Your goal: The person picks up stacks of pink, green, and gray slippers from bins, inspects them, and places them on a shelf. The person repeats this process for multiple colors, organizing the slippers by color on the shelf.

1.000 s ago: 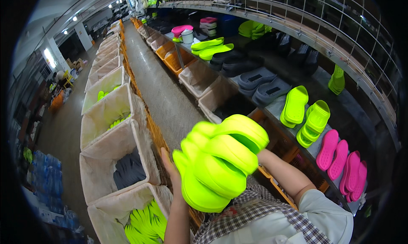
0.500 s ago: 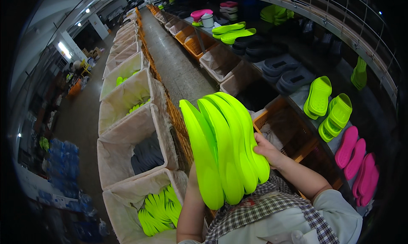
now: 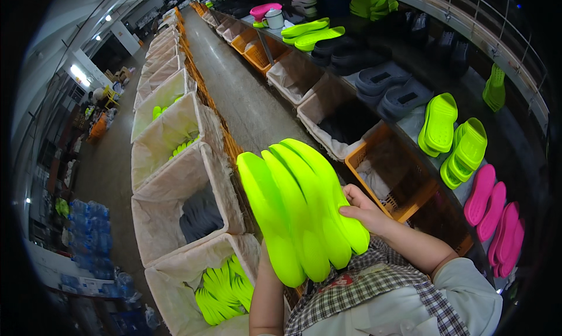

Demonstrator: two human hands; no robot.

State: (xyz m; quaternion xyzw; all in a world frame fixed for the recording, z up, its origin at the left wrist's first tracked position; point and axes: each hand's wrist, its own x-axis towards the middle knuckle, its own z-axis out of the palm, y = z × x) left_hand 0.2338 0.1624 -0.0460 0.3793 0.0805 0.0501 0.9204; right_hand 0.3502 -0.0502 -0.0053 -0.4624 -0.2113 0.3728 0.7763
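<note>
A fanned stack of several neon yellow-green shoe soles (image 3: 298, 213) is held upright in front of my chest. My right hand (image 3: 363, 212) is closed on the stack's right edge, thumb on the near side. My left forearm (image 3: 268, 298) rises behind the stack's lower left; the soles cover that hand, so its fingers are hidden. More neon soles (image 3: 221, 292) lie piled in the cloth-lined bin (image 3: 167, 277) to my lower left. The bin beyond it holds a pile of dark grey soles (image 3: 201, 212).
Lined bins run into the distance on both sides of the aisle (image 3: 234, 84). An orange crate (image 3: 410, 210) stands by my right arm. On the right-hand shelf are neon clogs (image 3: 439, 124), pink soles (image 3: 480, 194), grey slippers (image 3: 404, 102) and a white mug (image 3: 273, 20).
The sole stack has dropped slightly and shifted a little left, its tops tilting. My right hand still grips its edge. The surroundings have shifted slightly with the head's movement.
</note>
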